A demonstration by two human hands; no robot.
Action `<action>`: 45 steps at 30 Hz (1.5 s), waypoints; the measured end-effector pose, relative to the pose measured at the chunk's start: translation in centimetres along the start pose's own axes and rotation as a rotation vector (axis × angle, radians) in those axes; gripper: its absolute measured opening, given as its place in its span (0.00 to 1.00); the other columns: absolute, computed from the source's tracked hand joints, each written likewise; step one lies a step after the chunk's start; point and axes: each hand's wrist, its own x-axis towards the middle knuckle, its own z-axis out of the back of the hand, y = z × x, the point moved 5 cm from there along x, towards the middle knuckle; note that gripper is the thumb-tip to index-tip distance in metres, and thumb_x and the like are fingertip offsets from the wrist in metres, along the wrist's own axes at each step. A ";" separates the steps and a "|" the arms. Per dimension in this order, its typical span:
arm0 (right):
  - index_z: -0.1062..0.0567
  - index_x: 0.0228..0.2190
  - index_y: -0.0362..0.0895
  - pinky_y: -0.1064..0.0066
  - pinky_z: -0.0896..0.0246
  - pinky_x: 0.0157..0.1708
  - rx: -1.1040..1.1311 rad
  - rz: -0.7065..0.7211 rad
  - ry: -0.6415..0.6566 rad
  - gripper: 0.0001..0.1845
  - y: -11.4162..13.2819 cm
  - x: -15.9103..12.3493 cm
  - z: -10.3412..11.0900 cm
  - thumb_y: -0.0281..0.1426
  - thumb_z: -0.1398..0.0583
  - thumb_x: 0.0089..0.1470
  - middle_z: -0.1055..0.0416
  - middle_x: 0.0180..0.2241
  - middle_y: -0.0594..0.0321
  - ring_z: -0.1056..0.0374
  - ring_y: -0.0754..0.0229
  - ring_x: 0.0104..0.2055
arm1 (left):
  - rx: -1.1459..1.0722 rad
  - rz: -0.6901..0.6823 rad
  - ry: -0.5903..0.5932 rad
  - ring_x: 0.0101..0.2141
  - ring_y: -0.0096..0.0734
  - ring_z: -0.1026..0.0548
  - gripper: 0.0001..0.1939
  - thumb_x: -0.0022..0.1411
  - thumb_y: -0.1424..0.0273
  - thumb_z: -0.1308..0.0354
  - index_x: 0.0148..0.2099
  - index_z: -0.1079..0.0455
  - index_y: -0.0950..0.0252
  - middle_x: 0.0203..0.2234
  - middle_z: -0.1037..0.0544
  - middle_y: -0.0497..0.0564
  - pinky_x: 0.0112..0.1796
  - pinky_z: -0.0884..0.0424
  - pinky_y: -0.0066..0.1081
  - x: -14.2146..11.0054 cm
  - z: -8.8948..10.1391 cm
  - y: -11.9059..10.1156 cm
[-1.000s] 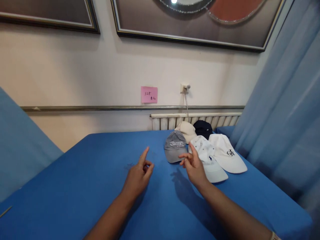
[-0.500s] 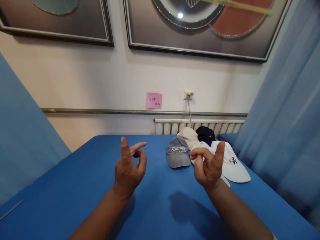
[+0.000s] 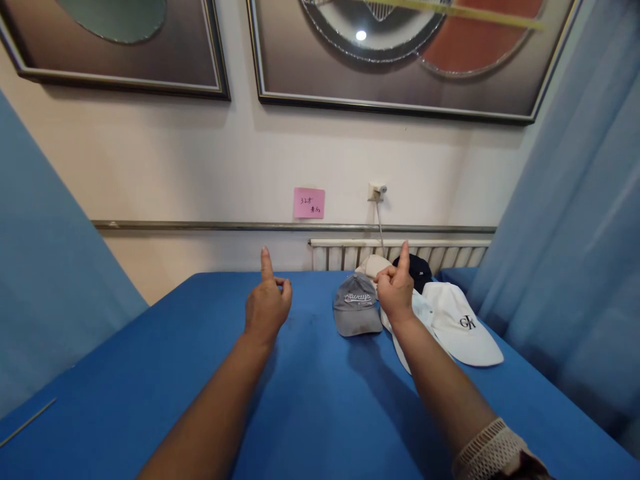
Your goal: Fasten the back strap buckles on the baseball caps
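Both my hands hang in the air above a blue-covered table [image 3: 310, 407]. My left hand [image 3: 267, 303] is curled into a loose fist with one finger pointing straight up and nothing in it. My right hand [image 3: 397, 288] makes the same shape, one finger up and the rest closed, empty. It hovers just over a cluster of caps: a grey cap [image 3: 357, 312] with white lettering to its left, a white cap [image 3: 463, 323] with a dark logo to its right, another white cap [image 3: 403, 340] partly under my forearm, and a beige cap [image 3: 371, 265] and a dark navy cap [image 3: 419, 269] behind.
A cream wall stands behind the table with a pink sticky note [image 3: 309, 203], a socket with a cable [image 3: 377, 192], a radiator [image 3: 400, 251] and framed pictures [image 3: 395, 53]. Blue curtains hang at the left [image 3: 45, 280] and right [image 3: 575, 220].
Both hands turned over from palms toward me to backs toward me, stretched farther out over the table, and closed into fists with one finger raised. The camera tilted up slightly.
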 end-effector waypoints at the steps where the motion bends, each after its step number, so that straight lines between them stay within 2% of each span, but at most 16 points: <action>1: 0.60 0.68 0.36 0.68 0.32 0.34 0.008 0.001 0.010 0.49 0.0 -0.6 0.0 0.24 0.49 0.47 0.27 0.23 0.68 0.29 0.57 0.26 | -0.021 0.003 0.003 0.30 0.35 0.22 0.45 0.64 0.68 0.47 0.73 0.71 0.66 0.33 0.18 0.50 0.35 0.32 0.31 -0.4 -0.2 -0.1; 5: 0.59 0.68 0.37 0.67 0.32 0.35 0.036 0.016 0.056 0.47 0.6 -2.1 -0.2 0.24 0.49 0.48 0.27 0.22 0.69 0.29 0.58 0.25 | -0.053 0.031 0.029 0.30 0.34 0.22 0.45 0.63 0.68 0.46 0.73 0.71 0.66 0.34 0.18 0.50 0.34 0.32 0.30 -1.3 -0.8 -0.6; 12: 0.59 0.68 0.38 0.66 0.32 0.36 0.059 0.009 0.116 0.47 0.6 -2.7 -0.9 0.23 0.50 0.47 0.26 0.23 0.69 0.28 0.57 0.27 | -0.041 0.027 0.071 0.30 0.33 0.22 0.46 0.63 0.69 0.46 0.73 0.70 0.66 0.34 0.18 0.50 0.33 0.33 0.29 -1.6 -1.6 -0.7; 18: 0.59 0.68 0.39 0.66 0.32 0.38 0.041 -0.005 0.146 0.47 0.4 -3.3 -1.6 0.24 0.49 0.48 0.25 0.23 0.69 0.28 0.57 0.27 | -0.022 0.027 0.090 0.31 0.33 0.22 0.44 0.63 0.68 0.46 0.73 0.68 0.67 0.30 0.19 0.50 0.32 0.34 0.29 -1.7 -2.3 -0.3; 31: 0.60 0.68 0.39 0.69 0.33 0.33 0.031 -0.068 0.213 0.48 -0.1 -4.4 -2.9 0.23 0.50 0.48 0.24 0.25 0.68 0.28 0.58 0.27 | -0.080 0.065 0.190 0.31 0.34 0.21 0.46 0.63 0.69 0.45 0.73 0.70 0.64 0.35 0.18 0.51 0.32 0.35 0.29 -2.4 -3.3 0.7; 38: 0.58 0.68 0.41 0.68 0.34 0.35 -0.003 -0.094 0.239 0.48 -0.2 -4.3 -3.6 0.23 0.49 0.48 0.23 0.25 0.70 0.28 0.58 0.28 | -0.104 0.081 0.207 0.31 0.33 0.21 0.47 0.63 0.70 0.43 0.73 0.72 0.63 0.34 0.17 0.50 0.31 0.36 0.28 -2.2 -4.3 1.3; 42: 0.52 0.67 0.41 0.65 0.33 0.37 0.017 -0.169 0.298 0.45 -2.0 -5.1 -4.2 0.23 0.48 0.47 0.23 0.26 0.67 0.27 0.55 0.30 | -0.151 0.095 0.266 0.31 0.33 0.22 0.47 0.63 0.71 0.44 0.73 0.72 0.63 0.37 0.18 0.52 0.32 0.35 0.29 -2.5 -5.9 2.5; 45: 0.42 0.63 0.41 0.65 0.32 0.32 0.166 -0.368 0.341 0.41 -4.7 -7.5 -4.7 0.26 0.46 0.46 0.23 0.30 0.63 0.28 0.56 0.27 | -0.153 0.127 0.352 0.32 0.34 0.21 0.47 0.63 0.70 0.45 0.73 0.73 0.65 0.40 0.18 0.56 0.33 0.35 0.29 -3.7 -8.7 4.7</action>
